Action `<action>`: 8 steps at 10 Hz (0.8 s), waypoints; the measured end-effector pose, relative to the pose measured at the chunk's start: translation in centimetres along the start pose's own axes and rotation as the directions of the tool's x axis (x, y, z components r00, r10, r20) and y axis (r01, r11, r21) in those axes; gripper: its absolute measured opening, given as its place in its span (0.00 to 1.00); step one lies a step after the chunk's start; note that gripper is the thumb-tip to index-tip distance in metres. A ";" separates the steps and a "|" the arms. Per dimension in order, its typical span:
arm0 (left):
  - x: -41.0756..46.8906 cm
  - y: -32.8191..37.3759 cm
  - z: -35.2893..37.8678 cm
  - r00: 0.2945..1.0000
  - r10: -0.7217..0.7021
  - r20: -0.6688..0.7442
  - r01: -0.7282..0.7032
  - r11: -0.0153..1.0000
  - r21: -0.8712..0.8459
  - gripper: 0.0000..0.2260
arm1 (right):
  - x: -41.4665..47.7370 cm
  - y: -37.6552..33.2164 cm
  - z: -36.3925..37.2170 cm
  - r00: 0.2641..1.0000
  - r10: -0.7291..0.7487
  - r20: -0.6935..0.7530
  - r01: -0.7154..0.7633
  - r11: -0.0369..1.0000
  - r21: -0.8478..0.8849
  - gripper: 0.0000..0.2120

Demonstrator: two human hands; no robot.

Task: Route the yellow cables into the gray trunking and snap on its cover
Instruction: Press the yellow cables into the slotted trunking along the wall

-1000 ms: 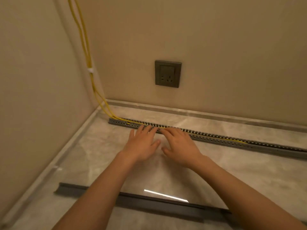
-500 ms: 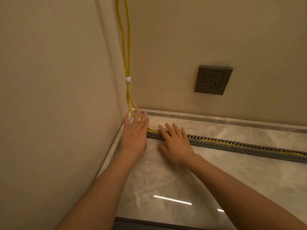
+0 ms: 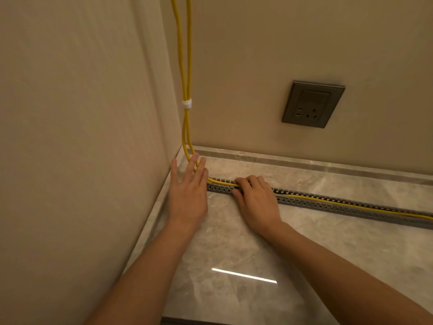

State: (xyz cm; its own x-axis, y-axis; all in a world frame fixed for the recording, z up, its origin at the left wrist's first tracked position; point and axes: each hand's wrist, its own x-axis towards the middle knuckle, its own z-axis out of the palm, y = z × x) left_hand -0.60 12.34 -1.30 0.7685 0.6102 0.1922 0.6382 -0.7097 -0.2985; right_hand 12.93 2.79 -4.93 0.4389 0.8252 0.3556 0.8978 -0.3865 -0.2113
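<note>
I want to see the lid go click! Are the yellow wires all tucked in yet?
Nearly. The yellow cables already lie along the open gray trunking on the floor. At the corner end, the left hand rests flat over the bend while the right hand curls its fingers over the channel, pressing them in. No cover sits on the trunking, so the click is left.

Beige corner walls (image 3: 70, 113), gray socket (image 3: 312, 104), glossy marble floor (image 3: 234, 254)

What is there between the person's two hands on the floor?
In the head view, between the left hand and right hand lies the open end of the gray trunking, with the yellow cables running into it.
</note>
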 end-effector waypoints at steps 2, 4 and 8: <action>-0.3 -0.3 0.1 1.000 -0.001 -0.007 0.001 0.999 0.036 0.23 | -0.1 0.1 0.1 1.000 0.009 -0.025 -0.009 1.000 -0.002 0.20; -0.2 -0.4 0.7 0.999 -0.033 -0.026 0.034 0.998 0.048 0.25 | -0.2 0.1 0.3 0.999 0.004 -0.043 -0.005 1.000 -0.024 0.20; -0.4 -0.2 1.3 0.996 -0.017 -0.087 0.020 0.999 0.026 0.24 | -0.2 0.2 0.6 0.998 -0.014 -0.068 0.013 1.000 -0.024 0.20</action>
State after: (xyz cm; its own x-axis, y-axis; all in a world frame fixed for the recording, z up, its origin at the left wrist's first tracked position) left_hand -1.09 12.67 -2.58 0.7584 0.5896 0.2779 0.6518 -0.6883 -0.3184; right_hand 13.01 2.81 -5.59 0.4275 0.8006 0.4197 0.9039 -0.3859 -0.1846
